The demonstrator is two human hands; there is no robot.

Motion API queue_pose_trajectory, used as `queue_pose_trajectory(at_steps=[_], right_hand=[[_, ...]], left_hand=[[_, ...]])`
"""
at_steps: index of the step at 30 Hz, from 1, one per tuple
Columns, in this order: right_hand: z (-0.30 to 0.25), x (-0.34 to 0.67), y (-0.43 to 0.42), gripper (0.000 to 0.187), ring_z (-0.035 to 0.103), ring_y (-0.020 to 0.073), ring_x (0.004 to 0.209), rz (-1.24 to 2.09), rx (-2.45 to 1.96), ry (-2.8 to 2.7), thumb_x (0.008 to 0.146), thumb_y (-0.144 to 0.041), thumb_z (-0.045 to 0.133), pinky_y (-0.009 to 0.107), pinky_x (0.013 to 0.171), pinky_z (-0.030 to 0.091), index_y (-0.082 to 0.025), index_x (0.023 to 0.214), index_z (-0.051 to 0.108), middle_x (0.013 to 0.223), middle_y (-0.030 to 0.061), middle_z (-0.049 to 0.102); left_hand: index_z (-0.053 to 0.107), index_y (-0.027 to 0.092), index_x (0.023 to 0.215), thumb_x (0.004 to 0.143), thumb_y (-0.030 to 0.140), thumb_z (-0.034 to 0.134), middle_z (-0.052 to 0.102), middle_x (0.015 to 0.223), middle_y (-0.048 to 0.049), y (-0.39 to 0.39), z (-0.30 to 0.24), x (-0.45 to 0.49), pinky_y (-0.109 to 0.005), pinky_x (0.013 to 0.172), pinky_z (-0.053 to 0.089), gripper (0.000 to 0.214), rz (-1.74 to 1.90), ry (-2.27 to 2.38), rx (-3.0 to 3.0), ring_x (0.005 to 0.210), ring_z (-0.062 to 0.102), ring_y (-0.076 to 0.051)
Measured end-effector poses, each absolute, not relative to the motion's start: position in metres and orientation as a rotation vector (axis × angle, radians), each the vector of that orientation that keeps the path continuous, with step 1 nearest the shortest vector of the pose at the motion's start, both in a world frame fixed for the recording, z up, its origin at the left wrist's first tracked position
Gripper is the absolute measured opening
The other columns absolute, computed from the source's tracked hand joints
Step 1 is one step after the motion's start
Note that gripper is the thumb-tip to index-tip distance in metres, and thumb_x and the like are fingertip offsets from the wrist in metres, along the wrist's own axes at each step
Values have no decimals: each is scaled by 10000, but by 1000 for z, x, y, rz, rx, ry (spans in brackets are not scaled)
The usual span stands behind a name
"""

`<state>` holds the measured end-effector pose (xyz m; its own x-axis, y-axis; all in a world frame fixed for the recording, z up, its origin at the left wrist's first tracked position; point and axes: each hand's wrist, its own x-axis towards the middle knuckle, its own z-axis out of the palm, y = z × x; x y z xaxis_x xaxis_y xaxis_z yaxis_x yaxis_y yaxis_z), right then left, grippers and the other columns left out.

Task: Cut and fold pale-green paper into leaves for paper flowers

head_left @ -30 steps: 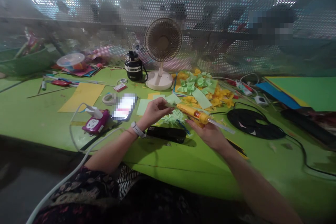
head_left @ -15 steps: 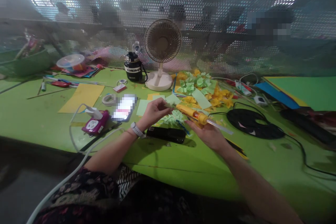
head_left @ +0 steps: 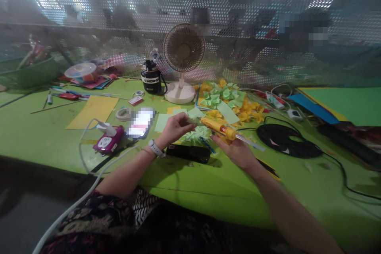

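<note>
My right hand (head_left: 238, 152) is wrapped round a yellow hot glue gun (head_left: 219, 127), a clear glue stick (head_left: 251, 143) jutting from its back end. The nozzle points left, close to my left hand (head_left: 177, 127). The left fingers pinch a small light green paper piece (head_left: 194, 120), partly hidden by them. Whether nozzle and paper touch, I cannot tell. Below the hands sits a bunch of fringed pale green paper (head_left: 196, 135), with a blue twisted stem (head_left: 207, 145) beside it. A black phone-like slab (head_left: 188, 153) lies nearer me.
Green and yellow paper flowers (head_left: 223, 95) pile up behind the hands. A fan (head_left: 180, 93) and a black bottle (head_left: 151, 79) stand at the back. Left are a lit phone (head_left: 141, 122), a tape roll (head_left: 123, 114) and a purple power adapter (head_left: 109, 141). A black palette-shaped board (head_left: 285, 139) lies right.
The glue gun and right hand have shifted very slightly to the right. The left hand keeps its pinch in nearly the same place.
</note>
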<state>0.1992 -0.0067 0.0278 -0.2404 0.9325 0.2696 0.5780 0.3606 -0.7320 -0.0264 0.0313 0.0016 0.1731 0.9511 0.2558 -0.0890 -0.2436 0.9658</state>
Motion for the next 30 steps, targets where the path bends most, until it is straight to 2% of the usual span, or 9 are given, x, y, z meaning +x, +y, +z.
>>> queue_pose_trajectory(at_steps=[8,13,17,19,25,30], right_hand=[[28,198,-9,319,695,286,853,590,-1379,-1890,839,-517,591,413,757,570,-224,959,625,888,82,721],[42,217,-1,358,665,262,789,119,-1386,-1557,846,-577,578,395,743,550,-222,893,588,858,89,686],[53,261,11,382,658,289,903,-110,-1520,-1591,840,-598,553,414,807,531,-236,958,591,976,112,686],[50,289,15,396,647,301,932,-159,-1639,-1630,801,-585,604,419,823,513,-228,971,592,1004,121,685],[10,354,18,399,623,319,982,-14,-2158,-1647,699,-384,715,390,803,475,-152,1008,614,1024,170,677],[-13,377,24,540,612,317,1033,5,-2320,-1623,722,-423,719,378,819,459,-108,1144,599,1147,220,627]], left_hand=[[539,147,763,708,358,813,701,699,-25,34,-1,-29,-246,634,561,350,1315,869,1412,671,712,-145],[520,145,714,680,392,824,675,647,-11,32,6,-29,-223,585,547,392,1300,924,1424,637,701,-140],[504,152,717,643,429,836,661,651,13,32,9,-27,-232,604,571,439,1300,920,1333,633,710,-142],[513,153,739,641,428,838,665,651,15,32,9,-27,-233,612,578,437,1317,927,1323,627,710,-141],[526,158,748,639,430,835,680,652,4,32,10,-27,-243,611,588,427,1308,924,1326,611,703,-139],[541,152,746,646,435,831,684,657,-2,34,8,-27,-256,621,593,417,1298,925,1332,619,705,-145]])
